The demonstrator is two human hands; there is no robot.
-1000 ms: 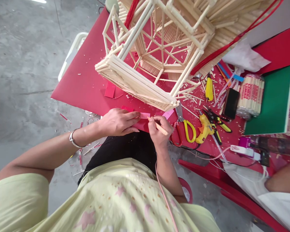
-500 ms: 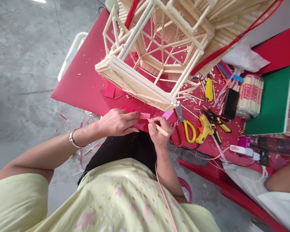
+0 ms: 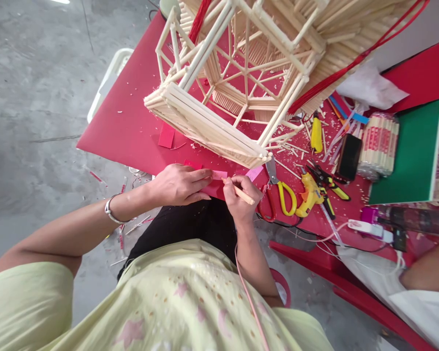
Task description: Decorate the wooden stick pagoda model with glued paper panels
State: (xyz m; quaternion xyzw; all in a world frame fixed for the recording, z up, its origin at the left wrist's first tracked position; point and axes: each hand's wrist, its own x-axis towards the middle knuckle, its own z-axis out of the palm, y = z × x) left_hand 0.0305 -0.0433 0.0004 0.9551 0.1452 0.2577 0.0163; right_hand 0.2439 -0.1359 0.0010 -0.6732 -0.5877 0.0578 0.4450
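My left hand (image 3: pixel 183 184) lies flat at the table's front edge, fingers stretched out, its fingertips on a small pink paper slip (image 3: pixel 219 174). In my right hand (image 3: pixel 242 199) is a light wood-coloured pen (image 3: pixel 243 195), pinched in a writing grip with its tip down near the slip's right end. Another pink paper piece (image 3: pixel 254 172) lies just beyond the right hand. A red paper piece (image 3: pixel 193 165) shows partly behind my left hand. Above both hands stands a large lantern-like frame of wooden sticks (image 3: pixel 215 129) with red tassels.
To the right lie scissors (image 3: pixel 287 199), a yellow glue gun (image 3: pixel 310 196), pliers (image 3: pixel 329 181), a yellow cutter (image 3: pixel 316 135), a phone (image 3: pixel 349 157) and bundled sticks (image 3: pixel 379 144). A red card (image 3: pixel 166 135) is at left. Another person's arm (image 3: pixel 429 267) rests at lower right.
Almost everything is the same. The pen and the fingers of my right hand have shifted very slightly left; my left hand has stayed in place.
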